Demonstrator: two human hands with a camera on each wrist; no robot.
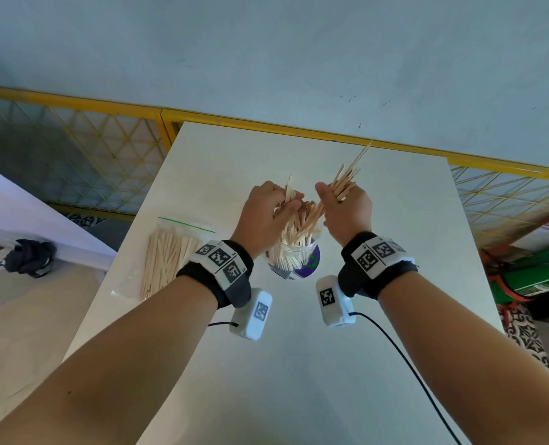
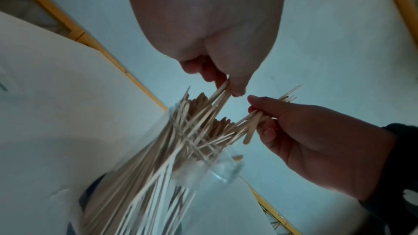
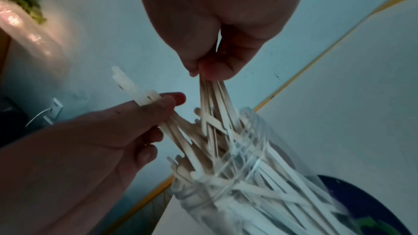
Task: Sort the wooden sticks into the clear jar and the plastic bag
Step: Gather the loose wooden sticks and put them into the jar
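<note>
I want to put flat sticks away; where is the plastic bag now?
In the head view, the plastic bag lies flat on the white table, on the person's left, beside the clear jar and partly behind the left wrist.

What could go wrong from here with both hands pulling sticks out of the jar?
1. The clear jar stands unheld while the left hand and right hand pull tangled sticks from it; a snag could tip it.
2. The right hand's bundle fans loosely, so thin sticks may slip out.
3. The plastic bag lies flat, awkward to fill one-handed.
</note>
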